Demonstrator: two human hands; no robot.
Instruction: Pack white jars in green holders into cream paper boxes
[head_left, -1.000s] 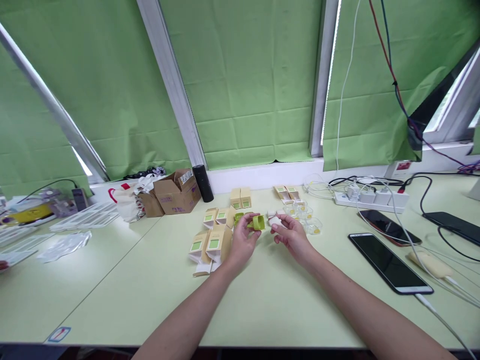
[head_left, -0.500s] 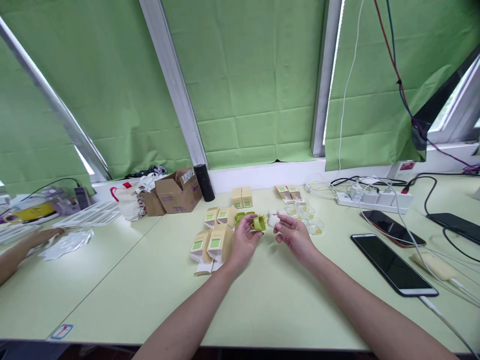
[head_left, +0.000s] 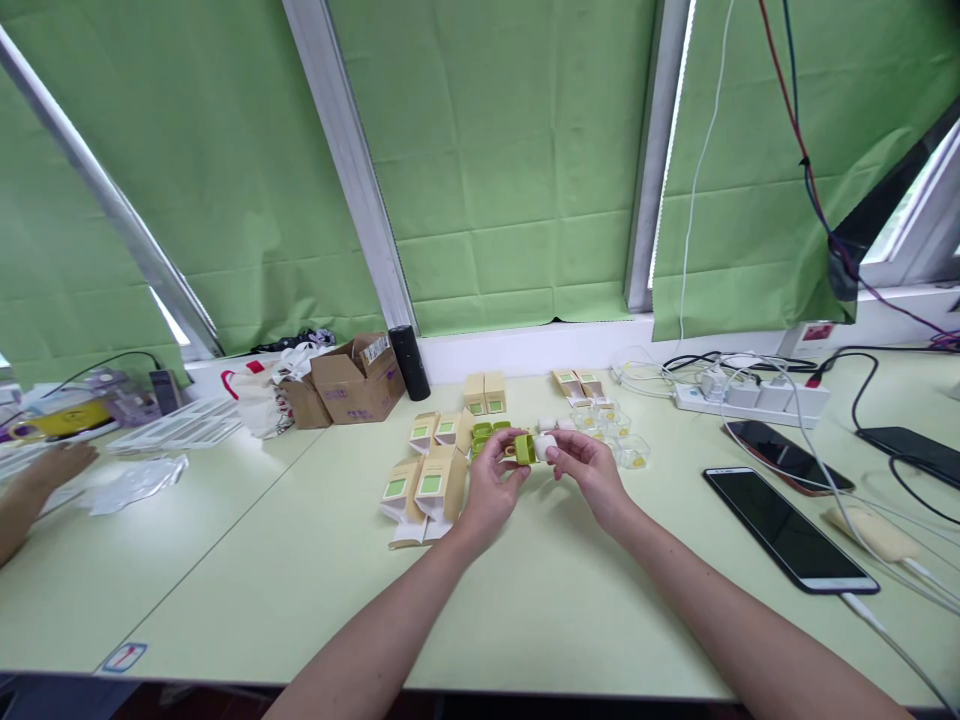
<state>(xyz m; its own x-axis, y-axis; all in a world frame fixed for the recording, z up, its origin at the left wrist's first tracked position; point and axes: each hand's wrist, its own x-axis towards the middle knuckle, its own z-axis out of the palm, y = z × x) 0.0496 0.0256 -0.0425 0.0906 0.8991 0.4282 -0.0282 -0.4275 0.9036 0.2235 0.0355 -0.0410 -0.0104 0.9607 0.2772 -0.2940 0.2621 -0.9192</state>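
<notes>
My left hand point(head_left: 486, 487) grips a small green plastic cup-shaped part point(head_left: 523, 449) between thumb and fingers. My right hand point(head_left: 592, 470) pinches a small white piece point(head_left: 544, 446) and holds it against the green part's open end. Both hands hover just above the pale green table point(head_left: 315, 570). Just left of my left hand lie several tan cartons with green labels point(head_left: 429, 486). More green parts point(head_left: 486, 432) sit behind my hands. Small clear cups with yellow bits point(head_left: 627, 452) stand right of my right hand.
A brown cardboard box point(head_left: 355, 379) and a black cylinder point(head_left: 409, 364) stand at the back. Two phones point(head_left: 789, 528) and a white power strip point(head_left: 750, 397) with cables lie at the right. Another person's hand point(head_left: 41, 472) rests at the far left by clear plastic trays point(head_left: 176, 432).
My two hands have come together, so the white piece now meets the green part. The other person's hand at the far left came into view and has shifted back slightly.
</notes>
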